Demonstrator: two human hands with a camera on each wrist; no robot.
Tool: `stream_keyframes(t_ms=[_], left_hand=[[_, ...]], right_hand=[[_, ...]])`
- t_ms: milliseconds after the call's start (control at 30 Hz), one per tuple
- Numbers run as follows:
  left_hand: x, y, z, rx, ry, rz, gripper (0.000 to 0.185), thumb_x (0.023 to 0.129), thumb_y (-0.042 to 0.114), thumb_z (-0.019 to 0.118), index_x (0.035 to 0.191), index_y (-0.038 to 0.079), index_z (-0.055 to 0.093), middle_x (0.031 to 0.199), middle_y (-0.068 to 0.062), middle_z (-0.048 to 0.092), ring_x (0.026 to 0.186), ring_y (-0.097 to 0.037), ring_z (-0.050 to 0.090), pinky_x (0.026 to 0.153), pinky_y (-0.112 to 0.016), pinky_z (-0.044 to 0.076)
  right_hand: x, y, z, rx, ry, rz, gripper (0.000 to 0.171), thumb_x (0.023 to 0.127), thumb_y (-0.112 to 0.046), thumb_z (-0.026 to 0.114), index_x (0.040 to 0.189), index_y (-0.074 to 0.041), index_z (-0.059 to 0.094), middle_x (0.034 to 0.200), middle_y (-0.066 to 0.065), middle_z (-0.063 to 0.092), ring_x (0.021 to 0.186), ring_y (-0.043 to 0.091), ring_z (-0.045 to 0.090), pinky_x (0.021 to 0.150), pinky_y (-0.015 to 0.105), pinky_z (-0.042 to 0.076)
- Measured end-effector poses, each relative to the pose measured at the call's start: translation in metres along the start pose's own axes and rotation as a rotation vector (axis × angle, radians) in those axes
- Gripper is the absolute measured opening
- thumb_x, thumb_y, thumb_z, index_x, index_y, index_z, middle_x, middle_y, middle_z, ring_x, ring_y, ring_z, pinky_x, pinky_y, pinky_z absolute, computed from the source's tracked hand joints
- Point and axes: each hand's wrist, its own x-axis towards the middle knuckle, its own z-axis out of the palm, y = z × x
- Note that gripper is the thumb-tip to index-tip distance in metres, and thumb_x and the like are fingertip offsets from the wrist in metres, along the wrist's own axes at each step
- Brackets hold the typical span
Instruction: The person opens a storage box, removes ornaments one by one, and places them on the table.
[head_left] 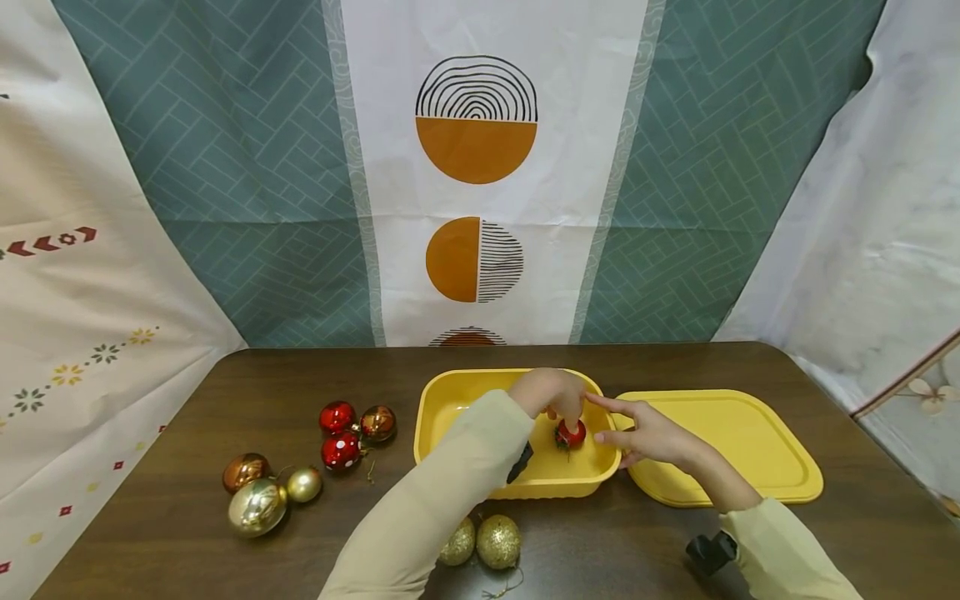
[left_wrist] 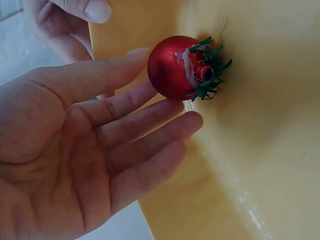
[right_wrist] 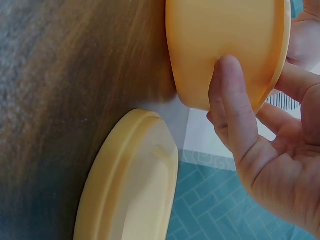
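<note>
A red Christmas ball [head_left: 572,436] with a green tinsel collar is inside the yellow plastic box [head_left: 517,492], near its right end. My left hand [head_left: 553,392] reaches down over it. In the left wrist view, the thumb and fingertips of that hand [left_wrist: 75,145] pinch the side of the ball [left_wrist: 172,67], close over the box floor. At the box's right end, my right hand [head_left: 660,432] grips the wall. The right wrist view shows fingers [right_wrist: 232,100] against the outside of the box [right_wrist: 225,30], with others over the rim.
A yellow lid [head_left: 735,442] lies right of the box. At the left are red balls [head_left: 341,450], a copper ball [head_left: 377,423], and a cluster with a large gold ball [head_left: 257,507]. Gold glitter balls [head_left: 498,542] lie in front of the box, partly behind the left sleeve [head_left: 427,508].
</note>
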Motion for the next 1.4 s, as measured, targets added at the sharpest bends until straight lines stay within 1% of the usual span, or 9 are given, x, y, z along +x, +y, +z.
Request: stream_keyframes(t_ms=[167, 300, 400, 567, 833, 933, 1133, 1267, 1400], left_hand=[[-0.002, 0.004, 0.001, -0.047, -0.097, -0.028, 0.031, 0.083, 0.012, 0.066, 0.113, 0.008, 0.061, 0.099, 0.001, 0.059, 0.087, -0.016, 0.060, 0.078, -0.026, 0.051], [-0.003, 0.010, 0.001, 0.046, -0.234, -0.045, 0.039, 0.085, 0.015, 0.064, 0.123, 0.014, 0.057, 0.107, 0.003, 0.059, 0.094, -0.011, 0.057, 0.079, -0.025, 0.050], [-0.003, 0.015, 0.001, 0.191, -0.305, -0.040, 0.039, 0.085, 0.022, 0.063, 0.123, 0.016, 0.056, 0.109, 0.003, 0.061, 0.097, -0.009, 0.056, 0.081, -0.024, 0.049], [-0.004, 0.020, 0.001, 0.226, -0.299, -0.118, 0.037, 0.082, 0.030, 0.066, 0.115, 0.014, 0.063, 0.107, 0.001, 0.066, 0.094, -0.012, 0.059, 0.080, -0.024, 0.048], [-0.009, 0.031, 0.004, 0.073, -0.339, -0.236, 0.031, 0.080, 0.023, 0.068, 0.108, 0.010, 0.065, 0.098, -0.004, 0.068, 0.092, -0.015, 0.060, 0.081, -0.028, 0.050], [-0.010, 0.030, 0.004, 0.072, -0.307, -0.208, 0.032, 0.079, 0.021, 0.070, 0.108, 0.010, 0.065, 0.097, -0.003, 0.067, 0.091, -0.016, 0.061, 0.080, -0.028, 0.051], [-0.018, 0.014, -0.002, 0.084, -0.188, 0.016, 0.028, 0.079, 0.022, 0.072, 0.102, 0.007, 0.065, 0.089, 0.000, 0.064, 0.082, -0.014, 0.062, 0.080, -0.025, 0.050], [-0.033, 0.003, -0.012, 0.097, -0.072, 0.107, 0.017, 0.077, 0.026, 0.073, 0.085, 0.012, 0.068, 0.082, 0.004, 0.064, 0.077, -0.012, 0.063, 0.079, -0.029, 0.049], [-0.055, -0.008, -0.022, 0.075, 0.069, 0.197, 0.015, 0.076, 0.025, 0.073, 0.079, 0.014, 0.065, 0.077, 0.004, 0.063, 0.071, -0.010, 0.058, 0.069, -0.024, 0.049]], right_hand=[[0.000, 0.000, 0.000, 0.001, 0.003, 0.004, 0.068, 0.085, -0.019, 0.064, 0.141, -0.003, 0.030, 0.138, 0.033, 0.024, 0.059, 0.019, 0.056, 0.060, 0.037, 0.054], [0.000, -0.001, 0.000, 0.000, 0.004, 0.005, 0.068, 0.085, -0.020, 0.064, 0.141, -0.004, 0.030, 0.136, 0.033, 0.027, 0.059, 0.019, 0.054, 0.060, 0.038, 0.054], [0.000, -0.001, 0.000, 0.000, 0.000, 0.000, 0.068, 0.085, -0.021, 0.064, 0.142, -0.003, 0.030, 0.135, 0.033, 0.027, 0.056, 0.017, 0.051, 0.061, 0.038, 0.054], [0.000, -0.001, 0.001, 0.004, -0.003, -0.007, 0.068, 0.085, -0.021, 0.064, 0.141, -0.002, 0.030, 0.138, 0.035, 0.024, 0.062, 0.020, 0.056, 0.061, 0.037, 0.054], [-0.001, -0.001, 0.001, -0.003, -0.004, -0.015, 0.068, 0.085, -0.020, 0.064, 0.141, -0.002, 0.030, 0.135, 0.035, 0.027, 0.066, 0.021, 0.059, 0.061, 0.037, 0.054], [0.000, -0.001, 0.001, -0.008, 0.000, -0.010, 0.068, 0.085, -0.021, 0.064, 0.141, -0.002, 0.030, 0.136, 0.035, 0.026, 0.065, 0.021, 0.057, 0.060, 0.037, 0.054], [0.000, -0.002, 0.001, -0.014, 0.014, 0.024, 0.072, 0.083, -0.024, 0.066, 0.141, -0.001, 0.030, 0.140, 0.033, 0.023, 0.057, 0.018, 0.051, 0.060, 0.035, 0.054], [0.000, -0.003, 0.001, -0.019, 0.003, 0.018, 0.072, 0.084, -0.025, 0.065, 0.142, -0.003, 0.029, 0.140, 0.032, 0.023, 0.054, 0.017, 0.049, 0.060, 0.035, 0.054], [-0.001, -0.003, 0.000, -0.030, -0.003, 0.021, 0.072, 0.084, -0.026, 0.065, 0.142, -0.004, 0.029, 0.140, 0.032, 0.025, 0.056, 0.018, 0.052, 0.061, 0.035, 0.054]])
